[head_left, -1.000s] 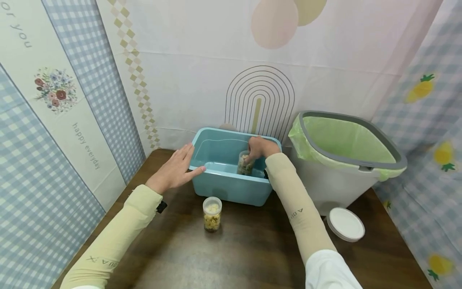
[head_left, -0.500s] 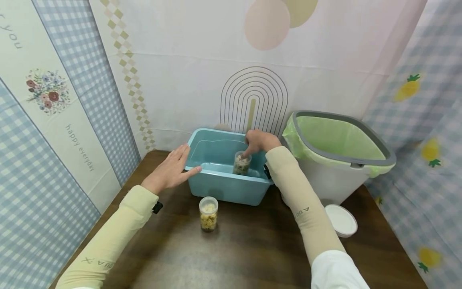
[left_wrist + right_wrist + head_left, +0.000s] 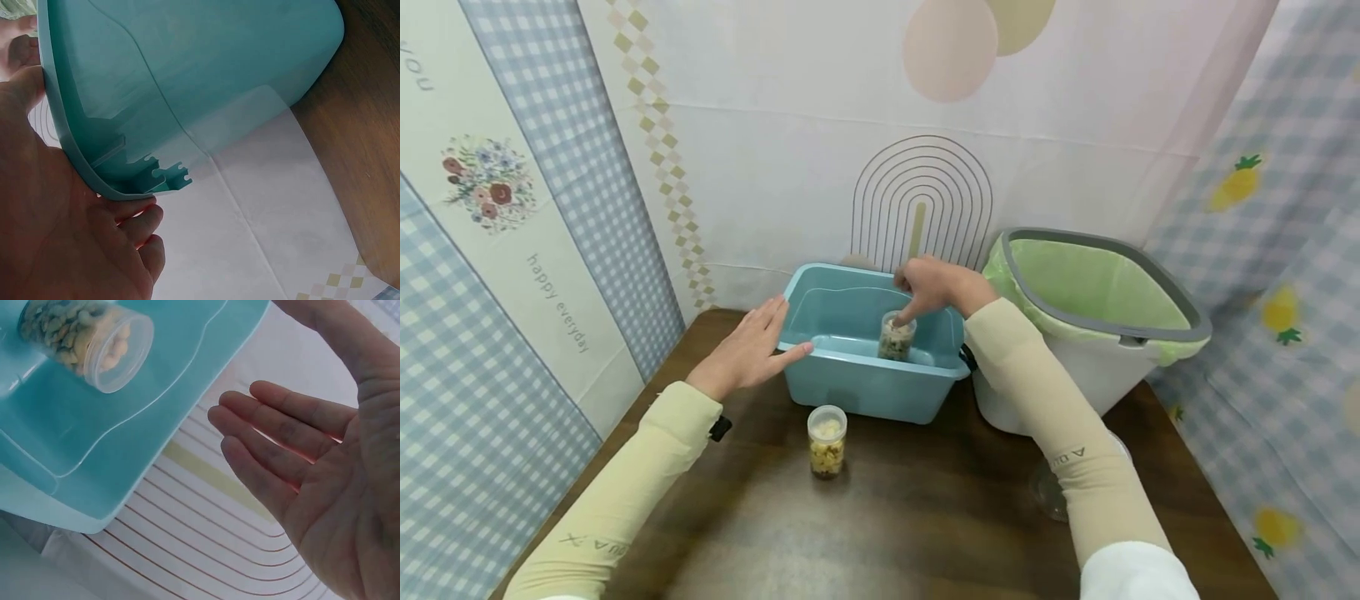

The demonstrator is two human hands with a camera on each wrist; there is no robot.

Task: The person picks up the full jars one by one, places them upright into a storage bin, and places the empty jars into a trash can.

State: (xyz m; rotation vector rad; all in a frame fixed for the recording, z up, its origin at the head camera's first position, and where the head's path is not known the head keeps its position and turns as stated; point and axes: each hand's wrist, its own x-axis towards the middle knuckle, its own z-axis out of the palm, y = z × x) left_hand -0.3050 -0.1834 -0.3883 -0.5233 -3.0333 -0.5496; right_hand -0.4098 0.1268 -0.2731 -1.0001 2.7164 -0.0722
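Just beneath the fingertips of the right hand (image 3: 936,285) a lidless clear jar (image 3: 896,335) of nuts is seen standing upright inside the teal plastic bin (image 3: 850,392); the fingers (image 3: 281,434) are held straight and slightly apart, nothing is gripped by them, and a gap is shown between them and the jar's rim (image 3: 119,353) in the right wrist view. At the bin's left rim the left hand (image 3: 747,350) is laid flat, its fingers extended and close together, with the thumb (image 3: 795,353) stretched along the near rim; in the left wrist view the palm (image 3: 56,231) is pressed against the rim's outer edge (image 3: 94,169). On the near side of those fingers, outside the bin, a second jar (image 3: 827,440) with a lid is set upright on the dark wooden table (image 3: 910,517). Beyond the right hand's wrist side, a white bin lined with a green bag (image 3: 1090,300) is placed just beside the teal bin.
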